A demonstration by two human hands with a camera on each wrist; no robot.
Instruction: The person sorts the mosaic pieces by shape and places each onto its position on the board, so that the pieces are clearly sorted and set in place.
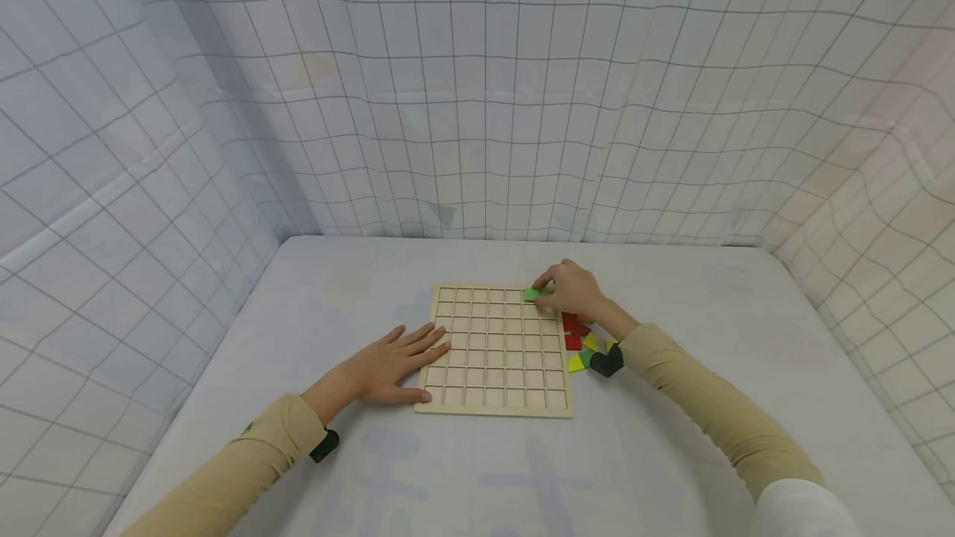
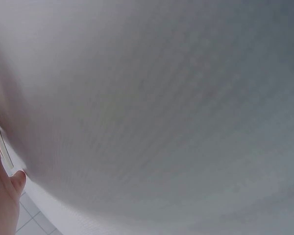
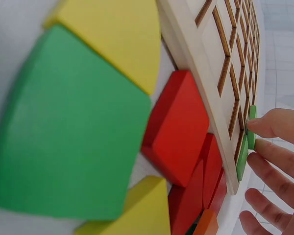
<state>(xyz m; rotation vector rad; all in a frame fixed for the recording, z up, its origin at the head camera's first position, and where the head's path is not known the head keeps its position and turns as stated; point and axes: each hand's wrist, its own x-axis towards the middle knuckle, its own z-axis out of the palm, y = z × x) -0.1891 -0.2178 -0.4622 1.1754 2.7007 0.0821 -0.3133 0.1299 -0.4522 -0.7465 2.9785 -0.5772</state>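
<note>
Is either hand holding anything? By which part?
The right hand pinches a green piece between thumb and finger, near its edge; the exact spot is hard to see. The left hand holds nothing, resting on the board.

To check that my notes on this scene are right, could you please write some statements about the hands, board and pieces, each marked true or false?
1. The right hand pinches a green piece. True.
2. The left hand holds a red piece. False: it rests on the left edge of the wooden board, holding no piece.
3. Red pieces lie to the board's right. True.
4. The yellow pieces lie left of the board. False: they lie right of it.
</note>
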